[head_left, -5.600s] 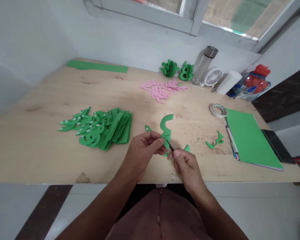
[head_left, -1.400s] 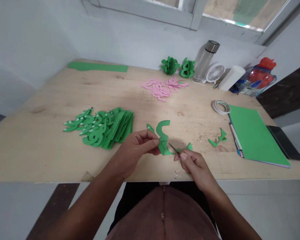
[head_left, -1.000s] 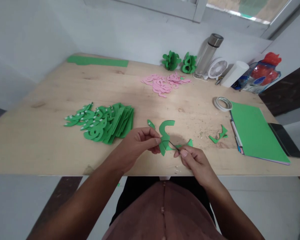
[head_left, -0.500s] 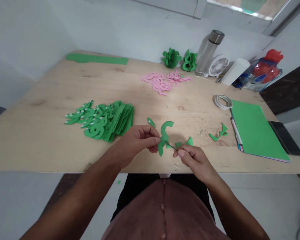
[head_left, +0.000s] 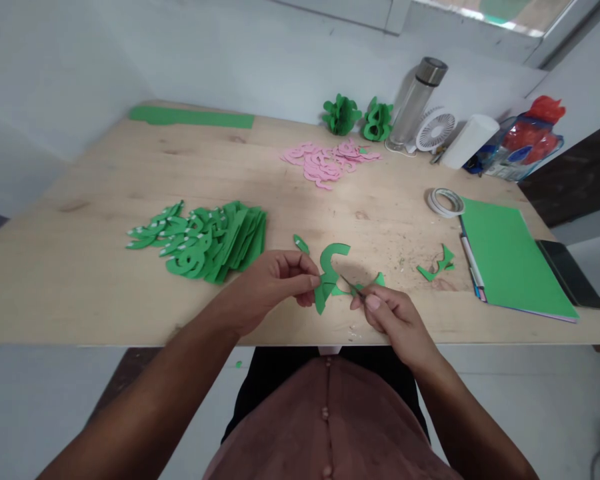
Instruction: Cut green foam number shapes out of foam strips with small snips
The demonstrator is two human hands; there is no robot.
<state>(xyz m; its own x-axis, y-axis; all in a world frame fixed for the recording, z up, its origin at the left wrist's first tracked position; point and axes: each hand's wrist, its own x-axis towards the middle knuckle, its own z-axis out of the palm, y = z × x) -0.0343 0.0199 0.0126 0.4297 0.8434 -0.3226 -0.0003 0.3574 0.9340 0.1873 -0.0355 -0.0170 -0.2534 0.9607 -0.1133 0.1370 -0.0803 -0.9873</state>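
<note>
Green cutout [head_left: 329, 272] in fingertip grip of left hand [head_left: 290, 283], slim dark tool [head_left: 353, 287] in closed grip of right hand [head_left: 393, 317].

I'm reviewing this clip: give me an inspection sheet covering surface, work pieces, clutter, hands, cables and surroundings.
Surface: pale wooden table, crumbs toward its right side.
Work pieces: curved green cutout; folded green stack, white-marked green pieces beside it; pink cutouts.
Clutter: green scraps, tape, white pen.
Hands: left hand pinches the curved green cutout; right hand holds a slim dark tool, tip near the cutout, contact unclear.
Cables: white cord near the fan; dark cable-like line on the floor.
Surroundings: wall, window above.
</note>
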